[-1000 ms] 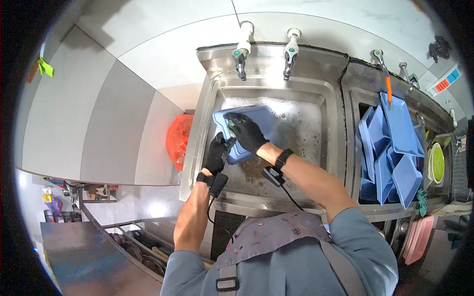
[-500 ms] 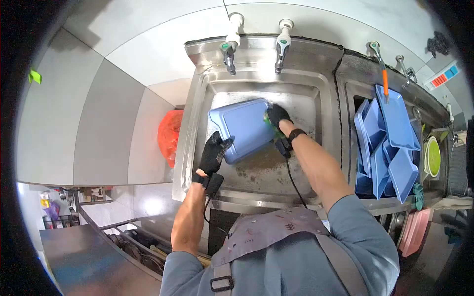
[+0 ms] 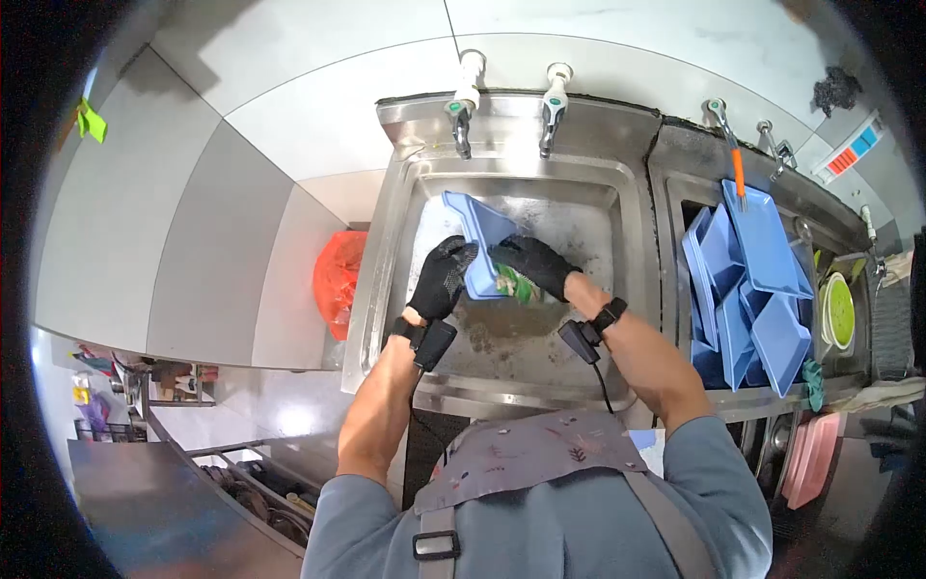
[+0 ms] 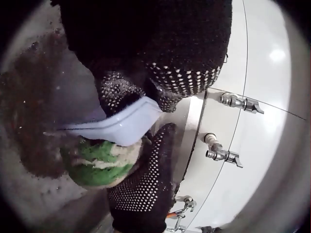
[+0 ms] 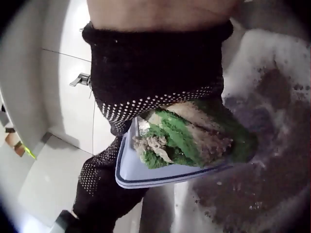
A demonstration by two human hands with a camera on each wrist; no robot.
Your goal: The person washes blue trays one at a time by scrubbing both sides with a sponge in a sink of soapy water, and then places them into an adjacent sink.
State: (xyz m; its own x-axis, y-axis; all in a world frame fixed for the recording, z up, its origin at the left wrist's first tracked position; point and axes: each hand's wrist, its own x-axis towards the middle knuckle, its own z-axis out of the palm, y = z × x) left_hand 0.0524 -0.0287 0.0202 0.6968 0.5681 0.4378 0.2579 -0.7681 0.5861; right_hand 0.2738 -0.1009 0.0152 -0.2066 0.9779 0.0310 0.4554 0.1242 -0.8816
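Observation:
A light blue plastic tray (image 3: 479,217) stands tipped on its side above the foamy water of the left sink. My left hand (image 3: 446,275), in a black glove with white grip dots, grips the tray by its near-left edge. In my gloved right hand (image 3: 535,262) is a bunched green and beige cloth (image 3: 518,285). The right wrist view has this cloth (image 5: 182,136) pressed against the tray's surface (image 5: 146,175), with the palm covering part of it. From the left wrist, the tray's pale rim (image 4: 129,124) shows between both hands, the cloth (image 4: 99,162) just beneath it.
The steel sink (image 3: 632,241) holds murky, sudsy water. Several blue trays (image 3: 762,236) lie piled in the right basin, near a green round container (image 3: 839,311). Two taps (image 3: 555,121) hang over the back edge. A red plastic bag (image 3: 338,285) sits left of the sink.
The tray has turned from lying face-up to tipped on its side. My right hand, with the cloth, swept to the tray's far right end, then came back near my left hand.

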